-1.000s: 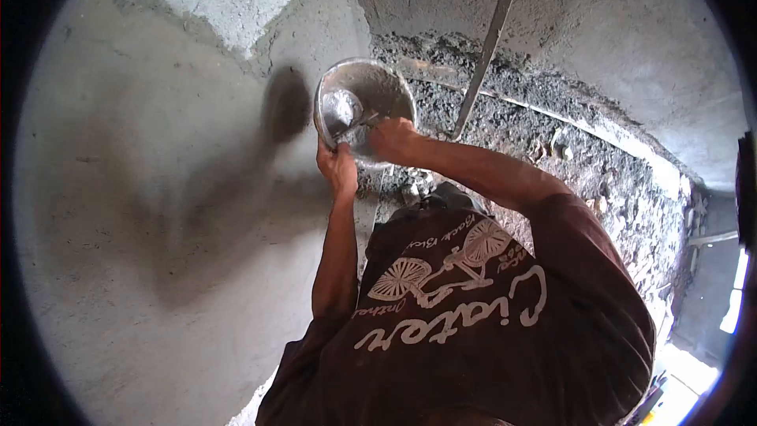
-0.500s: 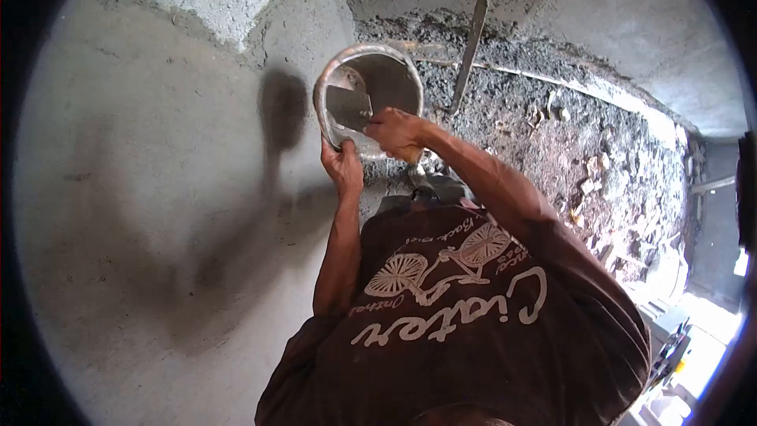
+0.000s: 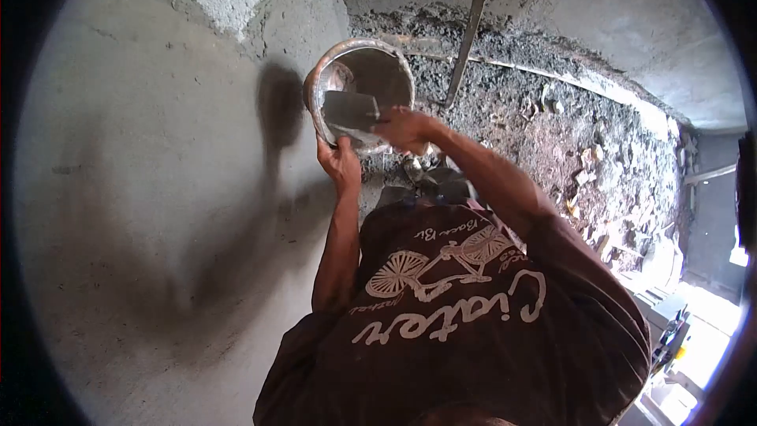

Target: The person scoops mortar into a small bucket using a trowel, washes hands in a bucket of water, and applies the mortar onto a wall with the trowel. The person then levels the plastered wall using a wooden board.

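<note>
A round bucket (image 3: 406, 71) is tilted so that its open mouth faces up toward me, beside the wall. My left hand (image 3: 341, 164) grips its lower left rim, thumb over the edge. Inside the mouth is the flat grey blade of a trowel (image 3: 352, 110). My right hand (image 3: 408, 129) is closed round the trowel's handle at the bucket's lower right rim; the handle itself is mostly hidden by the fingers. Grey wet-looking material lies along the lower inside of the bucket, under the blade.
On the left is a smooth grey plastered wall (image 3: 158, 173) with shadows and a rougher pale patch on top. A long thin bar (image 3: 471, 31) leans above rubble-strewn ground (image 3: 544, 134). Another grey wall (image 3: 615, 24) stands at the upper right. Bright light enters at the lower right.
The trowel blade, earlier indistinct in the bucket, now shows flat across its mouth. The bucket's mouth has turned more toward me, and my right hand has shifted slightly.
</note>
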`<state>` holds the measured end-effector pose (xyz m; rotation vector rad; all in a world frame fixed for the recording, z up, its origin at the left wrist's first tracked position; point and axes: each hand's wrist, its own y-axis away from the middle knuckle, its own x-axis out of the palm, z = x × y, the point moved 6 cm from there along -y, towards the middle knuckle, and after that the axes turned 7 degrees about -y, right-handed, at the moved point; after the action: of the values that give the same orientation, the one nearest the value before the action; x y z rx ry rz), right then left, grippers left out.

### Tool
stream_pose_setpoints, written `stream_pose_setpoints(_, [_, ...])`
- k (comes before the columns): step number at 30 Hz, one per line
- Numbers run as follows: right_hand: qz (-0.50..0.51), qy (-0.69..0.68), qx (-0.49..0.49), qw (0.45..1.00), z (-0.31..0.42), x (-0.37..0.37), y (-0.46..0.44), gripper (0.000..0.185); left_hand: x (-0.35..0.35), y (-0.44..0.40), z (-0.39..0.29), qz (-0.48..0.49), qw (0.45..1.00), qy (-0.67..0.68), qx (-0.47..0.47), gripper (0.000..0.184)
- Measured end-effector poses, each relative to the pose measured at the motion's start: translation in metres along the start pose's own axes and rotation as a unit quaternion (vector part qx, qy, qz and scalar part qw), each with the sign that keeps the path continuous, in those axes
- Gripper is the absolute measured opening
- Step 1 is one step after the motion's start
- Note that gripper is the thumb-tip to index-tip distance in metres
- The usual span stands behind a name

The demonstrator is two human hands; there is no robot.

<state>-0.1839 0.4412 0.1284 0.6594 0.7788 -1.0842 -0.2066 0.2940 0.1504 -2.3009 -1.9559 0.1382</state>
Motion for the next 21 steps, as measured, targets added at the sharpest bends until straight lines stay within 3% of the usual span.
stream_pose_setpoints(1, [0.05, 0.235, -0.109, 0.965, -0.013, 0.009, -0.002, 0.027, -0.002, 0.0, 0.001, -0.002, 1.0, -0.025, 0.007, 0.054])
stream_pose_setpoints(2, [0.046, 0.235, -0.107, 0.965, -0.011, 0.002, 0.001, 0.027, -0.002, -0.004, -0.001, -0.005, 0.999, -0.049, 0.017, 0.055])
stream_pose_setpoints(4, [-0.067, 0.342, 0.079, 0.934, -0.031, -0.037, 0.007, 0.021, 0.01, -0.003, -0.003, -0.008, 1.0, 0.009, 0.023, 0.057])
stream_pose_setpoints(5, [-0.119, 0.218, 0.129, 0.96, -0.031, -0.065, 0.021, 0.018, 0.015, -0.002, -0.009, -0.009, 0.999, -0.017, 0.031, 0.052])
stream_pose_setpoints(6, [-0.118, 0.218, 0.124, 0.961, -0.042, -0.065, 0.024, 0.018, 0.02, -0.005, -0.014, -0.012, 0.998, -0.043, 0.041, 0.047])
stream_pose_setpoints(8, [-0.008, 0.217, 0.044, 0.975, -0.06, -0.037, 0.028, 0.018, 0.03, -0.014, -0.017, -0.014, 0.994, -0.064, 0.086, 0.048])
stream_pose_setpoints(9, [-0.126, 0.111, -0.066, 0.984, -0.038, -0.046, 0.038, 0.02, 0.038, -0.019, -0.012, 0.01, 0.994, -0.071, 0.088, 0.048])
stream_pose_setpoints(10, [-0.031, -0.168, 0.12, 0.978, -0.054, -0.029, 0.043, 0.022, 0.044, -0.021, -0.006, 0.035, 0.992, -0.08, 0.087, 0.049])
stream_pose_setpoints(12, [-0.04, -0.47, 0.117, 0.874, -0.039, -0.022, 0.044, 0.029, 0.06, -0.02, 0.003, 0.043, 0.998, -0.041, 0.023, 0.05])
stream_pose_setpoints(13, [0.022, -0.576, 0.237, 0.782, -0.04, -0.02, 0.051, 0.039, 0.064, -0.017, 0.003, 0.047, 0.996, -0.07, 0.003, 0.049])
stream_pose_setpoints(14, [0.024, -0.585, 0.231, 0.777, -0.047, -0.019, 0.051, 0.039, 0.067, -0.019, 0.002, 0.055, 0.994, -0.098, -0.012, 0.048])
stream_pose_setpoints(16, [0.047, -0.8, 0.173, 0.572, -0.058, -0.014, 0.055, 0.037, 0.066, -0.022, 0.025, 0.07, 0.989, -0.114, -0.067, 0.044])
stream_pose_setpoints(18, [0.062, -0.818, 0.196, 0.536, -0.075, 0.006, 0.068, 0.042, 0.075, -0.03, 0.032, 0.034, 0.997, 0.0, -0.065, 0.051])
stream_pose_setpoints(19, [0.086, -0.797, 0.226, 0.554, -0.09, 0.019, 0.07, 0.041, 0.078, -0.031, 0.038, 0.019, 0.992, -0.023, -0.12, 0.048])
stream_pose_setpoints(21, [0.102, -0.779, 0.256, 0.564, -0.117, 0.032, 0.072, 0.041, 0.091, -0.036, 0.062, 0.014, 0.99, -0.006, -0.138, 0.048])
